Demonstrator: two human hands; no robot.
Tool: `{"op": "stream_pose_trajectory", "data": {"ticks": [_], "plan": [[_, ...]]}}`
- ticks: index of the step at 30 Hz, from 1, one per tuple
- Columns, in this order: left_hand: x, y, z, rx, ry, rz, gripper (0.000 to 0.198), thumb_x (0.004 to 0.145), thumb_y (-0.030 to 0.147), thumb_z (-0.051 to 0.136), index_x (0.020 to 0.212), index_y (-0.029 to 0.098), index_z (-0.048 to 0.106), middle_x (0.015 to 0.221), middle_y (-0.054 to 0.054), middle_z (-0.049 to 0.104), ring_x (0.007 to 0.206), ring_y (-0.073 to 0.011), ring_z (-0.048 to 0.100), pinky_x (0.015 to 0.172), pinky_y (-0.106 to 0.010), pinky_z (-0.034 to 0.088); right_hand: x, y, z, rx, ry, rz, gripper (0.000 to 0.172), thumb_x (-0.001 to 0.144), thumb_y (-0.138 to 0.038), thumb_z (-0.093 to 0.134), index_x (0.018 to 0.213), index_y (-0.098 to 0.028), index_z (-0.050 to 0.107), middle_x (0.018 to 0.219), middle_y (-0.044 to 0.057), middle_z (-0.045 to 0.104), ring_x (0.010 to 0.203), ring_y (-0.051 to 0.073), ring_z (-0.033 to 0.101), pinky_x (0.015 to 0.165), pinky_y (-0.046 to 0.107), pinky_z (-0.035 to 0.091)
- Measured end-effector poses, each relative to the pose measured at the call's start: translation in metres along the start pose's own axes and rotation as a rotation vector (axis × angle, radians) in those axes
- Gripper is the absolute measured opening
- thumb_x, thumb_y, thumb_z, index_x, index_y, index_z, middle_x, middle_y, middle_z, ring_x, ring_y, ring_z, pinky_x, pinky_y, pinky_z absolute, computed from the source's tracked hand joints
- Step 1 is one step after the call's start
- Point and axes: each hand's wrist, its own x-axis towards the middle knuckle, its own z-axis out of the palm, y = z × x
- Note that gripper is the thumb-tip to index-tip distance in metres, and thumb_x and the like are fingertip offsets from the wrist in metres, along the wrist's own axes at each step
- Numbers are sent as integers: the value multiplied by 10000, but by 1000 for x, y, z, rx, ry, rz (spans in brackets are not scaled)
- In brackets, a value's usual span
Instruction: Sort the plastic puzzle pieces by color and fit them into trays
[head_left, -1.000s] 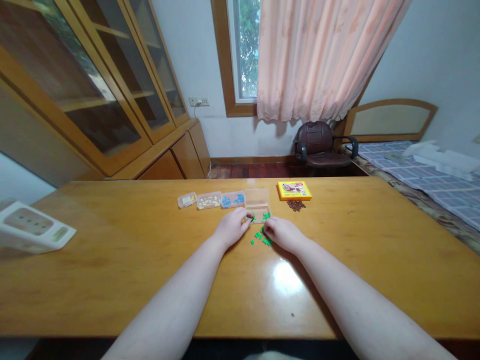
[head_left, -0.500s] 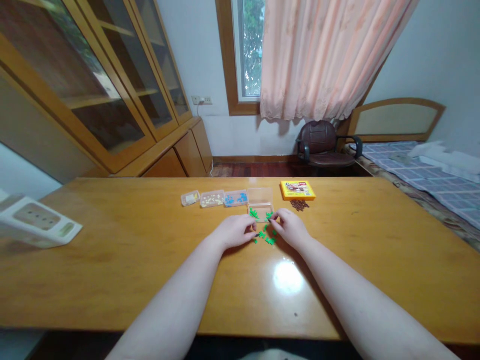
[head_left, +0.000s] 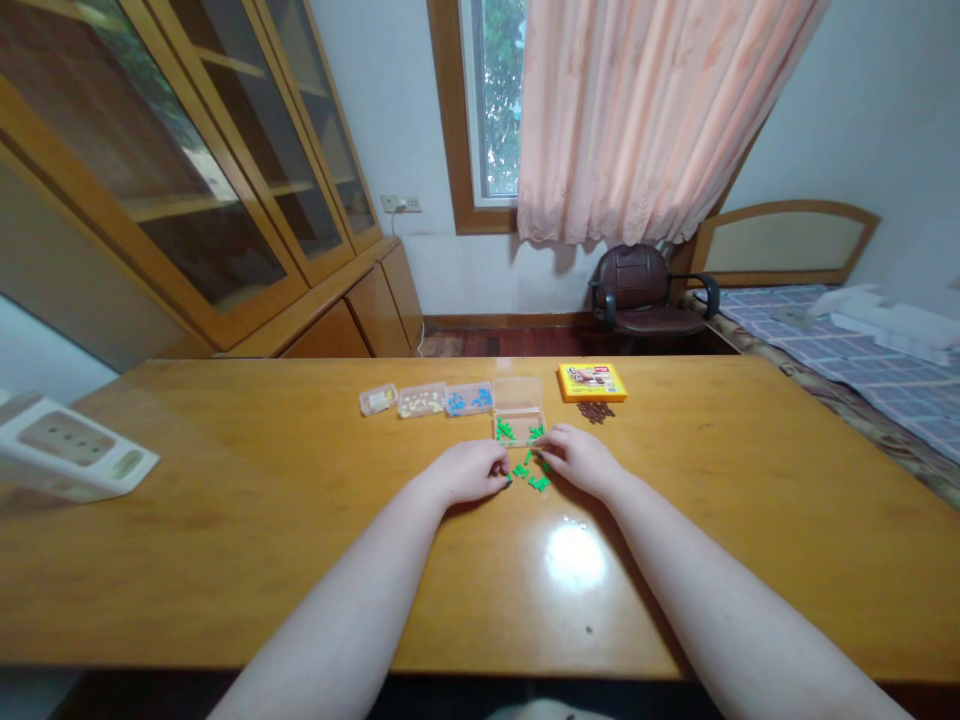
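Note:
My left hand rests low over the table, thumb and fingertips pinched at a small green piece. Close to the right front corner of a clear plastic box, my right hand has its fingers curled together; what they hold, if anything, is too small to make out. Inside that box lie small green plastic pieces, in a left and a right group. More loose green pieces are scattered on the wood between the hands. The box's lid stands open behind it.
Left of the green box sit a box of blue pieces, a box of cream pieces and a smaller clear box. A yellow box lies behind a brown pile. A white appliance occupies the table's left side.
My left hand has shifted from the middle green pieces to one nearer me. My right fingertips have drawn back slightly from the box's corner. The whole view has shifted a little.

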Motion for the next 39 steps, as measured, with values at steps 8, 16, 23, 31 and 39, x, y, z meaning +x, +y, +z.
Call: {"op": "stream_pose_trajectory", "data": {"ticks": [8, 16, 23, 31, 39], "plan": [[-1, 1, 0, 41, 57, 42, 149, 782, 253, 515, 776, 206, 656, 782, -34, 674, 688, -165, 602, 614, -242, 428, 1, -10, 9, -24, -80, -45, 119, 835, -227, 566, 864, -206, 679, 899, 45, 631, 818, 147, 581, 715, 238, 417], [0, -2, 5, 23, 73, 77, 142, 803, 255, 507, 796, 206, 640, 782, -24, 667, 701, -155, 594, 628, -236, 423, 4, -2, 10, 122, 337, 97, 171, 832, -296, 543, 810, -177, 664, 748, 39, 626, 668, 145, 539, 660, 255, 421], [13, -6, 8, -105, 430, 37, 148, 836, 232, 485, 865, 186, 623, 863, -39, 650, 803, -153, 592, 750, -260, 455, 9, 6, 14, 244, 313, 262, 274, 798, -287, 518, 981, -152, 672, 794, 55, 671, 593, 134, 520, 598, 261, 420], [20, -22, 16, -91, 586, -49, 181, 867, 262, 477, 939, 189, 626, 930, -53, 644, 922, -182, 583, 845, -316, 467, 1, 5, 0, 142, -1, 114, 176, 795, -282, 531, 742, -173, 658, 656, 9, 628, 595, 125, 519, 570, 231, 366], [14, -14, 14, -34, 377, -20, 244, 870, 266, 468, 1046, 226, 631, 1012, -45, 630, 913, -171, 598, 818, -285, 473, -1, 22, -6, 239, -215, 131, 205, 730, -276, 617, 891, -191, 712, 705, 9, 677, 598, 131, 559, 570, 236, 402]]}}
